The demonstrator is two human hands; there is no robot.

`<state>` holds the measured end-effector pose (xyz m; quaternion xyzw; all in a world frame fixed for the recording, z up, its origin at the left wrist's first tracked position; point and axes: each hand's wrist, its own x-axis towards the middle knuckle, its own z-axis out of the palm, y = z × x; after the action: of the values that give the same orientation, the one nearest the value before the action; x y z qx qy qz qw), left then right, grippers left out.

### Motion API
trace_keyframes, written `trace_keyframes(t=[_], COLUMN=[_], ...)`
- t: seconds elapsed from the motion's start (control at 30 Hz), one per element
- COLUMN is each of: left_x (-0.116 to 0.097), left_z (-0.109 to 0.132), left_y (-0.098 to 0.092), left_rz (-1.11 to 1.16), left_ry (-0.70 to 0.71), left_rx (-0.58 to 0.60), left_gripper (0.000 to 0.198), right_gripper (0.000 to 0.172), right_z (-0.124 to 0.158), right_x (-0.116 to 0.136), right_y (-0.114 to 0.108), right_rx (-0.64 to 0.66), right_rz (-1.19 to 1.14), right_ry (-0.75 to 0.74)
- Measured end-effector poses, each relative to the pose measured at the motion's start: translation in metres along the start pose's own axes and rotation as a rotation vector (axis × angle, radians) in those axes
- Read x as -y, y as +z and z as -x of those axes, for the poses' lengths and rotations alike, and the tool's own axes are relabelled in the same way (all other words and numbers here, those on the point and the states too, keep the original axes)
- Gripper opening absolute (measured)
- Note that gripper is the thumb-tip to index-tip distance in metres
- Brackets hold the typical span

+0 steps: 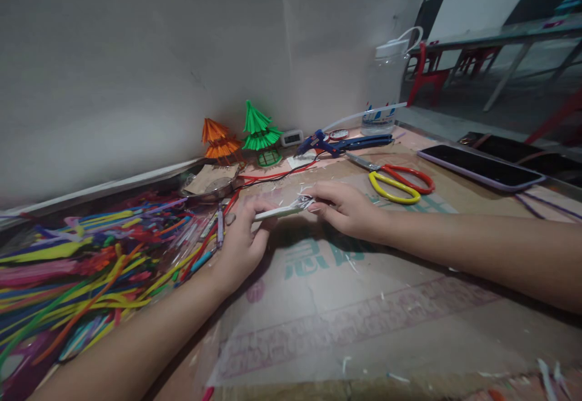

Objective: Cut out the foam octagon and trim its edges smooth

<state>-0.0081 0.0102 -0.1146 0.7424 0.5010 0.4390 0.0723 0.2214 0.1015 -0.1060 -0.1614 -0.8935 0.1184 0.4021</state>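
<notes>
Between my two hands lies a thin white stick-like piece (285,210) with a tangle of short white and grey strands at its right end. My left hand (245,243) is closed on the stick's left end, thumb below and fingers above. The strands at the other end are pinched by the thumb and fingers of my right hand (345,208). Both hands are just above a clear plastic sheet (318,310) with printed lettering, over brown board. Scissors with one red and one yellow handle (395,185) lie open beyond my right wrist.
Colourful pipe cleaners (91,267) are heaped at left. Along the wall stand an orange tree (220,141), a green tree (260,134) and a small digital clock (291,138). A blue glue gun (316,143), a water bottle (385,88) and a phone (479,167) are farther right.
</notes>
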Motion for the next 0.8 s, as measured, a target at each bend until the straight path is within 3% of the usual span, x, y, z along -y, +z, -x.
trace_keyframes(t=[0.17, 0.53, 0.8], left_x=[-0.0007, -0.0029, -0.0028], left_z=[0.002, 0.004, 0.0037], left_y=[0.0008, 0.0004, 0.0007], left_rz=[0.01, -0.026, -0.034], left_ry=[0.017, 0.075, 0.046], left_rx=[0.039, 0.048, 0.061], left_gripper=[0.018, 0.024, 0.023], right_gripper=[0.027, 0.029, 0.026], right_z=[-0.0001, 0.0005, -0.0003], right_x=[0.0061, 0.0075, 0.0069], right_y=[-0.0005, -0.0014, -0.0015], right_rx=[0.062, 0.069, 0.089], right_rz=[0.019, 0.033, 0.028], right_ry=[-0.056, -0.145, -0.138])
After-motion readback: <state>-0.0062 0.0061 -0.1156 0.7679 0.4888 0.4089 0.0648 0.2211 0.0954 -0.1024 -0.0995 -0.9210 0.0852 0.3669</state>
